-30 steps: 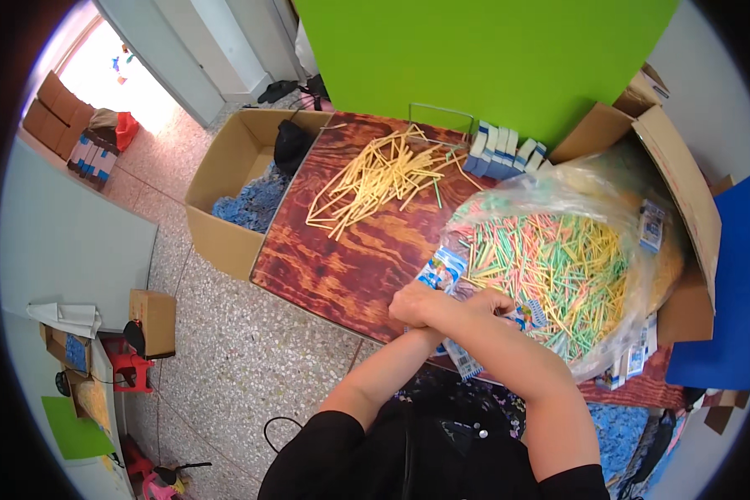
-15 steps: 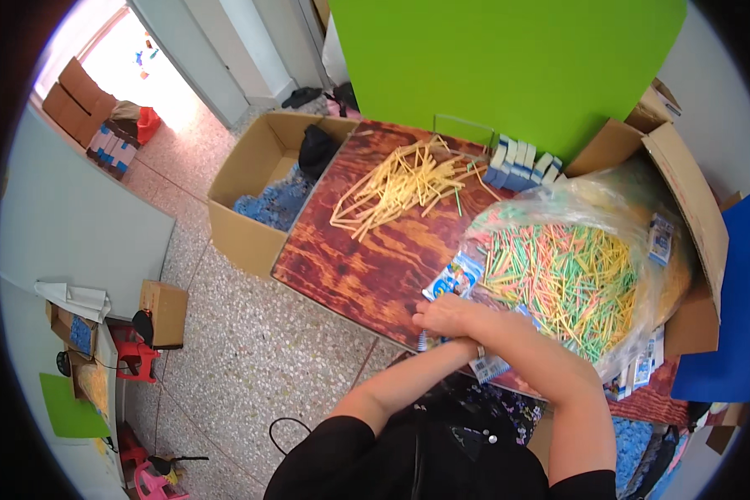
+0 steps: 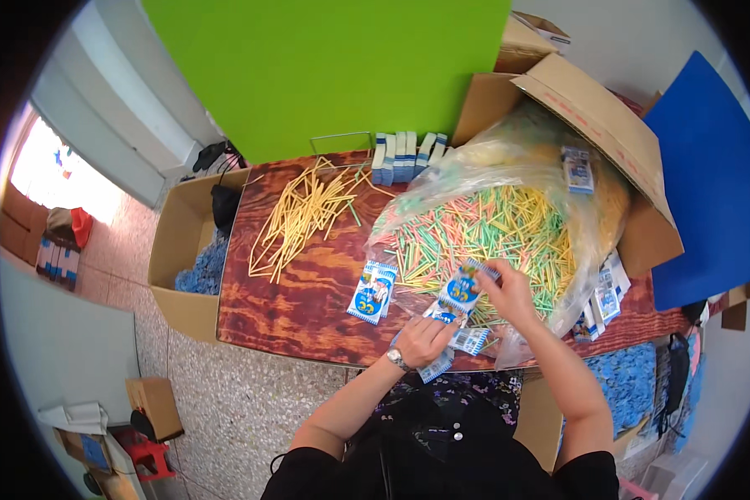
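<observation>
My right hand (image 3: 510,293) pinches the edge of a small blue-and-white packet (image 3: 462,285) between thumb and fingers, over the near side of a heap of short pastel sticks (image 3: 492,229). Close to its left, my left hand (image 3: 425,340), with a watch on the wrist, has its fingers over another such packet (image 3: 447,314); its thumb is hidden. More packets (image 3: 469,340) stick out beside and below this hand. To its left, a couple of overlapping packets (image 3: 372,290) lie on the red-brown wooden table (image 3: 325,329).
Long yellow sticks (image 3: 304,221) lie loose on the table's left. Behind stand blue-and-white bundles (image 3: 407,156) and a green panel (image 3: 325,75). A clear plastic bag (image 3: 592,225) surrounds the pastel heap, before an open carton (image 3: 600,125). Another carton (image 3: 179,312) adjoins the table's left edge.
My view has swung right. My crossed arms have come apart: the right hand now lifts a packet over the sticks, while the left stays low by the front edge.
</observation>
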`<state>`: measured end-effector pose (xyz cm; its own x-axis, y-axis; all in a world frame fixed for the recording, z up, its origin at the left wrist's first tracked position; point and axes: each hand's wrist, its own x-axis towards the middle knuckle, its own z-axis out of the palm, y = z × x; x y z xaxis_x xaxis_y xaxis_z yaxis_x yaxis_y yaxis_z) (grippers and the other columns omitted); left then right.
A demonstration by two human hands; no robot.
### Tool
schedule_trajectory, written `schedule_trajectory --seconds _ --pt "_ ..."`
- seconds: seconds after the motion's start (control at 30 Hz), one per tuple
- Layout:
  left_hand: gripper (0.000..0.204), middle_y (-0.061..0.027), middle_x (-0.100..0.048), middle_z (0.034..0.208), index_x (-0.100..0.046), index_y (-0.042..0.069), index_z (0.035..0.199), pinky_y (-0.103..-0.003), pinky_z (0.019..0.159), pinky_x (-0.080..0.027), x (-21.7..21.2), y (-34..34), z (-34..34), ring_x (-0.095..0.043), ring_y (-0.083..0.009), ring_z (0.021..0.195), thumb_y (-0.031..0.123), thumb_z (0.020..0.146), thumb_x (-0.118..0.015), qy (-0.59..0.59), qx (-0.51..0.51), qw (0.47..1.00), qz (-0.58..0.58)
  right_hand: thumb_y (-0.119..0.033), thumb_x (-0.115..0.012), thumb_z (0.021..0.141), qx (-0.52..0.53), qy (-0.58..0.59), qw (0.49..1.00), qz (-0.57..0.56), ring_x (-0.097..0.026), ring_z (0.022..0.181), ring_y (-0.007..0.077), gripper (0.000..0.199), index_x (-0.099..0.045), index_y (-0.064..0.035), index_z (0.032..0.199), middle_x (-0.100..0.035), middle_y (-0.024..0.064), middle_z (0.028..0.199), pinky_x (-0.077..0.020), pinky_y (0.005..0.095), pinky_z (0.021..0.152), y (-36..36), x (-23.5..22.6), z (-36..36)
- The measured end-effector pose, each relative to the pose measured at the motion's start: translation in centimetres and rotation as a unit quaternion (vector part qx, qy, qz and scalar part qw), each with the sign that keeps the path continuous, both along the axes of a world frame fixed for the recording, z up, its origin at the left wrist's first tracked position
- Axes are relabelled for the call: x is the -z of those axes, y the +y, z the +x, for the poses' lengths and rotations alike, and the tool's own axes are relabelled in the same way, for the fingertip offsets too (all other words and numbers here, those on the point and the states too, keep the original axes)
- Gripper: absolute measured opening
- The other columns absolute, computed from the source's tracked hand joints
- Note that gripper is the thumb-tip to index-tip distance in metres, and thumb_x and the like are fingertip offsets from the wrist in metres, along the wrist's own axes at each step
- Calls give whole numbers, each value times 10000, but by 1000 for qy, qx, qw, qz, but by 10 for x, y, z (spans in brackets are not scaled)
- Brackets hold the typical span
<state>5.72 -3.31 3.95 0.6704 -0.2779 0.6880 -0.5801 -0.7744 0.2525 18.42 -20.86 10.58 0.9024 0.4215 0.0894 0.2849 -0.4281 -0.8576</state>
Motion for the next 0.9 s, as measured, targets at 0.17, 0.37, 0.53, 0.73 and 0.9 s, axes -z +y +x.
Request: schedule_trajectory --seconds 0.17,0.37,0.53,0.73,0.9 --pt "257 -25 -528 694 -643 53 990 -319 524 -430 2 -2 8 -550 -183 598 83 737 -609 -43 -16 999 -19 -124 -677 861 -33 24 998 -49 -661 629 188 171 -632 -10 981 -680 121 795 -507 302 567 -9 46 -33" --pt "280 -94 -630 783 -644 35 960 -380 634 -491 2 -12 13 -615 -264 700 35 684 -598 71 -157 985 -4 -178 -712 770 -39 -106 991 -68 -632 704 358 240 -629 -72 967 -647 154 846 -512 433 641 -5 50 -36" --pt "98 -96 -623 761 -639 43 876 -346 610 -455 -13 -1 20 -595 -220 667 88 813 -699 56 -163 968 -183 -163 -624 859 35 -146 981 -124 -652 701 282 169 -653 -56 986 -653 148 833 -513 366 627 -30 19 23" --pt "150 41 -614 774 -647 9 881 -221 585 -419 -40 9 23 -497 -12 674 151 892 -694 418 -53 720 -551 -215 -679 878 -138 105 982 79 -569 699 87 236 -669 -42 1038 -640 5 782 -484 274 624 0 -13 13" --pt "158 29 -653 866 -658 -16 989 -212 639 -451 -56 5 21 -544 -33 734 122 911 -664 429 53 715 -550 -204 -741 817 -154 64 986 -23 -606 680 146 215 -653 -39 923 -630 66 755 -473 300 588 15 -52 -1"
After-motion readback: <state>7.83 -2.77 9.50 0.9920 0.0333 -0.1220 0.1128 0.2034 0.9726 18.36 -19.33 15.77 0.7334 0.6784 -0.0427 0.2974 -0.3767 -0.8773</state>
